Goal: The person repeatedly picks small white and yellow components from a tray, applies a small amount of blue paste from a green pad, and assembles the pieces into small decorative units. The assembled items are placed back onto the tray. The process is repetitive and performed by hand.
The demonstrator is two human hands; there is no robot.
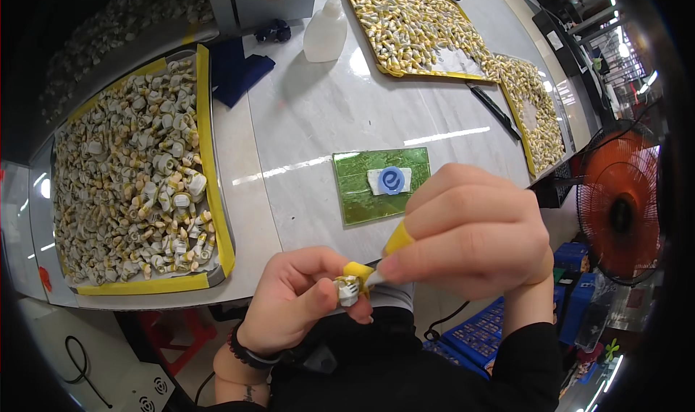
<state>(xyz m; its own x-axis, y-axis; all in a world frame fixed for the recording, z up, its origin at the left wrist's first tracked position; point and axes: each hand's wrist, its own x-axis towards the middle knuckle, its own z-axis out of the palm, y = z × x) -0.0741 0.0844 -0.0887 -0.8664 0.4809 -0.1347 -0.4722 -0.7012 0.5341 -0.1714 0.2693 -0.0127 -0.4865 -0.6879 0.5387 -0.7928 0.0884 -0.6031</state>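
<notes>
My left hand (pixel 293 296) pinches a small white ribbed piece (pixel 348 290) with yellowish parts, just past the table's front edge. Yellow covers show at a fingertip of this hand and on a finger of the other. Closed above the piece, my right hand (pixel 474 231) grips something slim and pale (pixel 374 279) whose tip meets the piece or lies right beside it. Most of that slim thing is hidden by the fingers. Beyond my hands, a green square plate (pixel 356 206) lies on the table, bearing a white pad and a round blue cap (pixel 392 180).
On the left stands a yellow-edged tray (pixel 224 231) heaped with similar pieces. Two more yellow-edged trays (pixel 427 74) (pixel 523 141) of small pieces lie far right, by a black pen-like tool (pixel 494 112). A white bottle (pixel 326 32) and dark cloth (pixel 239 72) sit behind; an orange fan (pixel 621 202) stands right.
</notes>
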